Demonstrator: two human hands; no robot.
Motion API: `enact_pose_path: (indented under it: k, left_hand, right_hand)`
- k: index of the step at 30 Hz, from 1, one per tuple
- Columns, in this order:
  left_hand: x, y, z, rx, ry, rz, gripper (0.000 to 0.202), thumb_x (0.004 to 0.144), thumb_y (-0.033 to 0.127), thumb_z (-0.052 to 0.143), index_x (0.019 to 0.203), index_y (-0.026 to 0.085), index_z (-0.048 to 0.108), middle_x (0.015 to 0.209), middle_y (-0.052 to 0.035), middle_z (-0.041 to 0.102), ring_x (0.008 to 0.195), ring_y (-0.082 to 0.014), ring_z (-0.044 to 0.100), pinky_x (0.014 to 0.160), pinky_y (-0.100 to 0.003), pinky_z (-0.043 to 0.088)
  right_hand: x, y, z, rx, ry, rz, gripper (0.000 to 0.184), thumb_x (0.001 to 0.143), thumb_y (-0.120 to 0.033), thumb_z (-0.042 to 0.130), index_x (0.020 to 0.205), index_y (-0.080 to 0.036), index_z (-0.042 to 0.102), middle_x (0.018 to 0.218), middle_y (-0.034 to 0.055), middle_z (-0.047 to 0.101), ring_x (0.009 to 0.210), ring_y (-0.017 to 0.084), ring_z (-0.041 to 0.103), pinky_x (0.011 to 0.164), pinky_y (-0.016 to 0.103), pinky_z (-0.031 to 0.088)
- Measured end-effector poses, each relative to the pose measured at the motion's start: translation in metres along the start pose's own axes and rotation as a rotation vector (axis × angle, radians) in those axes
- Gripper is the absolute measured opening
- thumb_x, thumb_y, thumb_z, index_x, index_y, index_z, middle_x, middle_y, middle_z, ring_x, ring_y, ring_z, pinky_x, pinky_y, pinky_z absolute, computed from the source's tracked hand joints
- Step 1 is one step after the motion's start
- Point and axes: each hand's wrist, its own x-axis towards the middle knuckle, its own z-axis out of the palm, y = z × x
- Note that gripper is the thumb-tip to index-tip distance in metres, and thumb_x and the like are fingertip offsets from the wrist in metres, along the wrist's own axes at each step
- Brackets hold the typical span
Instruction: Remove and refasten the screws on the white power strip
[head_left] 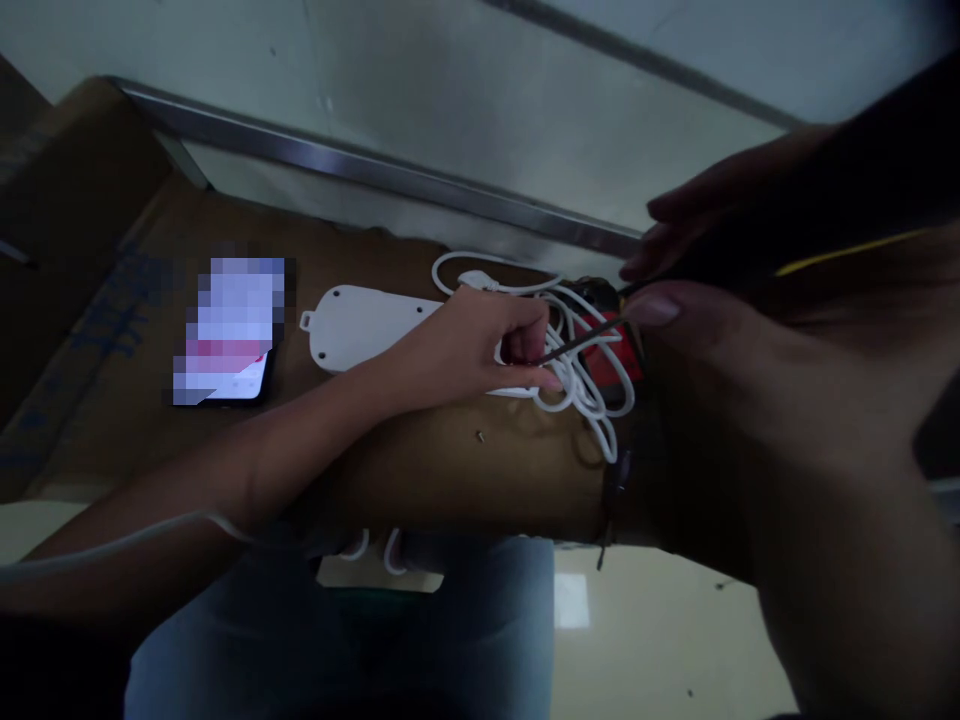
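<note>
A white power strip (375, 325) lies on the cardboard with screw holes showing on its upturned face. My left hand (487, 340) rests over its right part, thumb and fingertips closed around the tip of a thin metal shaft. Whatever small thing is between those fingertips is hidden. At the right, my right hand (720, 330) grips a dark screwdriver (581, 343) with a yellow stripe, its shaft slanting down left to the left fingertips. The white cord (600, 400) is bundled beside the strip's right end. A small screw (481, 436) lies in front of the strip.
A lit phone (244, 385) lies on the cardboard surface (420, 480) at the left. A red and black object (611, 350) sits under the cord. Behind runs a metal rail (337, 160) along a pale panel. My legs (480, 640) are below the front edge.
</note>
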Motion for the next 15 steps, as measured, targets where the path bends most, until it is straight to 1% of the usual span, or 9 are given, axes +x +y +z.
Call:
enact_pose_path:
  k: [1,2,4,6,9,12,13,14,15]
  left_hand:
    - [0.0,-0.002,-0.002,0.028,-0.025,0.023,0.033,0.086,0.046,0.083,0.089,0.018,0.067,0.088,-0.0007,0.072,0.083,-0.0149,0.066,0.079,-0.027,0.046]
    - [0.0,-0.004,-0.004,0.07,-0.059,0.042,0.035,0.085,0.049,0.084,0.094,0.019,0.068,0.097,-0.003,0.073,0.092,-0.0182,0.067,0.087,-0.029,0.048]
    - [0.0,-0.009,-0.011,0.197,-0.147,0.043,0.049,0.078,0.054,0.088,0.108,0.02,0.069,0.119,-0.009,0.071,0.115,-0.0274,0.064,0.102,-0.037,0.047]
    - [-0.002,-0.015,-0.015,0.335,-0.212,-0.004,0.068,0.071,0.055,0.091,0.123,0.02,0.066,0.135,-0.0148,0.065,0.131,-0.0358,0.056,0.113,-0.046,0.043]
    - [-0.004,-0.023,-0.016,0.453,-0.248,-0.053,0.082,0.073,0.055,0.089,0.14,0.019,0.058,0.147,-0.0193,0.058,0.14,-0.0413,0.048,0.118,-0.054,0.037]
    - [-0.005,-0.027,-0.013,0.501,-0.279,-0.079,0.085,0.078,0.056,0.084,0.147,0.019,0.053,0.15,-0.0201,0.055,0.143,-0.0425,0.045,0.121,-0.056,0.035]
    - [-0.004,-0.027,-0.012,0.514,-0.291,-0.091,0.086,0.078,0.056,0.084,0.148,0.019,0.052,0.15,-0.0202,0.055,0.143,-0.0427,0.045,0.121,-0.056,0.035]
    - [-0.003,-0.027,-0.012,0.523,-0.301,-0.102,0.087,0.077,0.056,0.083,0.149,0.019,0.051,0.151,-0.0202,0.055,0.144,-0.0427,0.045,0.121,-0.056,0.035]
    - [-0.002,-0.027,-0.011,0.529,-0.307,-0.111,0.088,0.077,0.056,0.084,0.149,0.019,0.051,0.151,-0.0201,0.055,0.143,-0.0427,0.045,0.12,-0.056,0.035]
  right_hand:
    - [0.0,-0.001,-0.001,-0.034,0.019,0.046,0.027,0.068,-0.017,0.091,0.089,-0.015,0.075,0.099,-0.001,0.074,0.087,0.006,0.071,0.078,0.018,0.062]
    - [0.0,-0.001,-0.001,-0.054,0.033,0.088,0.026,0.067,-0.019,0.091,0.086,-0.015,0.075,0.101,-0.0003,0.074,0.088,0.006,0.071,0.078,0.018,0.062]
    - [0.001,-0.002,-0.002,-0.024,0.03,0.107,0.029,0.065,-0.019,0.093,0.088,-0.015,0.076,0.111,-0.0001,0.074,0.088,0.006,0.072,0.077,0.017,0.064]
    - [0.001,-0.003,-0.002,0.043,0.018,0.097,0.032,0.067,-0.016,0.09,0.097,-0.016,0.076,0.12,0.0009,0.072,0.086,0.006,0.072,0.075,0.016,0.065]
    - [0.003,-0.007,-0.002,0.048,-0.017,0.123,0.038,0.078,-0.013,0.079,0.115,-0.019,0.074,0.127,0.0016,0.07,0.085,0.005,0.073,0.073,0.014,0.065]
    - [0.004,-0.008,-0.004,0.053,-0.097,0.098,0.036,0.082,-0.017,0.074,0.117,-0.022,0.071,0.134,-0.0025,0.066,0.089,0.006,0.074,0.067,0.015,0.063]
    - [0.004,-0.007,-0.004,0.076,-0.107,0.105,0.035,0.081,-0.02,0.075,0.116,-0.021,0.07,0.133,-0.002,0.066,0.087,0.008,0.074,0.062,0.018,0.061]
    - [0.005,-0.006,-0.004,0.114,-0.104,0.121,0.037,0.079,-0.023,0.078,0.116,-0.019,0.069,0.128,0.0002,0.067,0.082,0.011,0.074,0.055,0.022,0.059]
    - [0.005,-0.005,-0.003,0.158,-0.097,0.15,0.042,0.077,-0.026,0.08,0.117,-0.018,0.067,0.118,0.0022,0.069,0.077,0.014,0.073,0.051,0.027,0.056]
